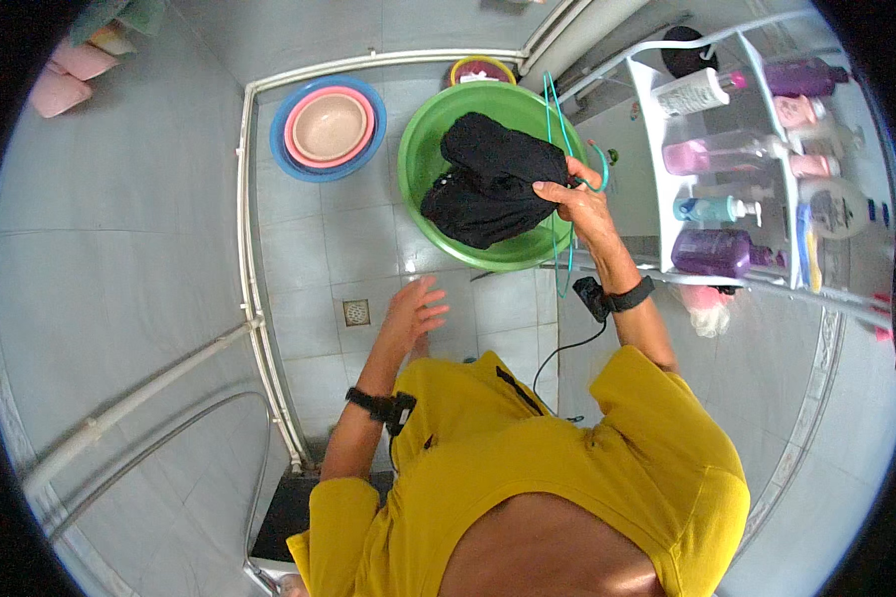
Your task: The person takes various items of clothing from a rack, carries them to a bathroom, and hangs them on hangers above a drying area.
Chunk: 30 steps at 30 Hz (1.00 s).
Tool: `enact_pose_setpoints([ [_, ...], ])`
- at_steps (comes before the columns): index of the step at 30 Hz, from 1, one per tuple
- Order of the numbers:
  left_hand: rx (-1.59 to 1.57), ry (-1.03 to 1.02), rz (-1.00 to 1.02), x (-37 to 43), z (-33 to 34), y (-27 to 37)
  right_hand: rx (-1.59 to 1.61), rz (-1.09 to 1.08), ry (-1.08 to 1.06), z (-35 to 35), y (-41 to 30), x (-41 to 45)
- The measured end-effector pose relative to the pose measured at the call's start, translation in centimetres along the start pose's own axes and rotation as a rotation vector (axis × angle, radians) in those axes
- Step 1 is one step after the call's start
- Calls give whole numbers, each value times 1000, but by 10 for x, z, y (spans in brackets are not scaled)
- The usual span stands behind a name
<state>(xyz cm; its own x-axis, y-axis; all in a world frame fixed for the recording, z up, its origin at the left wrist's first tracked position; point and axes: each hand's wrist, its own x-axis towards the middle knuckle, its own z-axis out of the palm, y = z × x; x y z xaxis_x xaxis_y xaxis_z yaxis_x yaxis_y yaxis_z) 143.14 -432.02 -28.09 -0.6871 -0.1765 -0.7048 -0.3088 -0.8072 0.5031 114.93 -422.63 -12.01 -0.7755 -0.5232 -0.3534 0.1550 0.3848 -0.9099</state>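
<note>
My right hand (584,200) grips a bunched black garment (500,175) together with a teal wire hanger (549,104). The cloth hangs over a large green plastic basin (416,201); whether its lower part touches the basin's bottom I cannot tell. Part of the hanger's thin frame shows on either side of my hand, its hook curving up by the knuckles. My left hand (413,317) is in the air above the tiled floor, fingers apart and slightly blurred, holding nothing. Black straps with small devices circle both my wrists.
Nested blue, pink and beige basins (330,125) stand at the back left. Behind the green basin is a small yellow-rimmed bowl (482,69). A white shelf rack (661,186) of bottles rises at the right. A floor drain (356,313) and white wall pipes (246,224) lie to the left.
</note>
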Motion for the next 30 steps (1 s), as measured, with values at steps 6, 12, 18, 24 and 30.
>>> enact_pose_setpoints([
  [6,-795,-689,135,-14,102,38,190,-180,-212,-17,-52,-88],
  [12,-584,-124,495,-57,82,15,383,-76,-427,-27,-27,-131],
  [18,-294,273,836,-194,87,11,179,-8,-473,2,31,-147],
  [24,-205,437,1081,-242,133,5,101,32,-610,30,47,-181],
  [30,455,551,1324,-243,135,-22,-344,-378,-560,61,-29,-278],
])
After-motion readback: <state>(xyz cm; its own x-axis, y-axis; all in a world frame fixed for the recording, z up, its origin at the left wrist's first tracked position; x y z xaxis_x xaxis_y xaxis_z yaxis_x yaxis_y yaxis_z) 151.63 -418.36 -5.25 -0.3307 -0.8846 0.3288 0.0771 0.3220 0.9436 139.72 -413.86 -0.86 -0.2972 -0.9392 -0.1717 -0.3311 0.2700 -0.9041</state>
